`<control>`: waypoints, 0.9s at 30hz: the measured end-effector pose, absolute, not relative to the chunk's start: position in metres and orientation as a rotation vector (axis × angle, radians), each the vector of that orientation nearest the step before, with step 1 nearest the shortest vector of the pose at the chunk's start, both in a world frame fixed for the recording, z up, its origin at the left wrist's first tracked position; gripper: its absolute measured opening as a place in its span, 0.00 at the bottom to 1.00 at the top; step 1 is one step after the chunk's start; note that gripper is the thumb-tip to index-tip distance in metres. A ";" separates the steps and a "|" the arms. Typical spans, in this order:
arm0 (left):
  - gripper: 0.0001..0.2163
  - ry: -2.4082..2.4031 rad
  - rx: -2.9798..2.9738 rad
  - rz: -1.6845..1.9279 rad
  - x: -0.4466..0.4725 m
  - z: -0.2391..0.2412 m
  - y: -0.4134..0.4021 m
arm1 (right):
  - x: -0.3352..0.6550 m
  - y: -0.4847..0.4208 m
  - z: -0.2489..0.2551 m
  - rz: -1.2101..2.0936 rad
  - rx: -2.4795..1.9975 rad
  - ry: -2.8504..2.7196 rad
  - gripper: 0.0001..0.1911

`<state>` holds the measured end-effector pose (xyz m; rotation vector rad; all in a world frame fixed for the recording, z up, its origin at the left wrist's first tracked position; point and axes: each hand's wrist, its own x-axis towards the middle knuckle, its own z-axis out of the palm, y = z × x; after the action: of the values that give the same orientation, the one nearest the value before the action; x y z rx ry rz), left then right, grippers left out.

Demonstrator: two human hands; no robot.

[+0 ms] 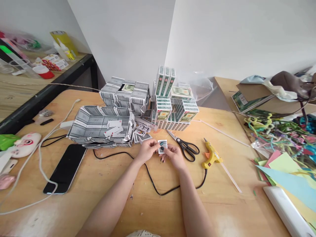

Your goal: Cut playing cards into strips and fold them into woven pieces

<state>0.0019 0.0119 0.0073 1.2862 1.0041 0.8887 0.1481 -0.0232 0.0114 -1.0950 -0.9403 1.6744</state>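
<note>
The card (162, 146) sits between our two hands, held just above the wooden table (153, 204) a little in front of the stacked card structures. Our left hand (147, 150) pinches its left edge with the fingers closed on it, and our right hand (174, 155) grips the right edge the same way, the dark-painted nails curled round the lower part. The patterned back of the card faces us.

Just behind our hands lies a flat box built of cards (101, 128), with a few loose cards (143, 130) face up beside it. Behind that stands a taller block of cards (125, 93), and to its right a pile of card packs (175, 105), some upright and some lying flat.

To the right of our hands lie black-handled scissors (186, 146), and beyond them a yellow glue gun (211, 157) whose black cord (158, 187) loops across the table under our forearms. A phone (65, 168) lies face up to our left with a white cable (37, 164) near it. Coloured paper (288, 171) is heaped at the right edge.
</note>
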 end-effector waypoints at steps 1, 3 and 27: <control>0.13 1.005 1.286 0.885 0.002 0.007 0.012 | 0.148 -0.023 0.011 1.672 -1.097 -0.945 0.14; 0.13 1.008 1.285 0.881 0.002 0.007 0.012 | 0.148 -0.023 0.011 1.665 -1.102 -0.950 0.14; 0.13 0.988 1.278 0.873 0.001 0.007 0.011 | 0.147 -0.023 0.005 1.700 -1.061 -0.859 0.11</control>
<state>0.0014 0.0111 0.0070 1.2782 0.9878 0.8734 0.1473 -0.0226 0.0054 -1.0610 -0.8593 1.7003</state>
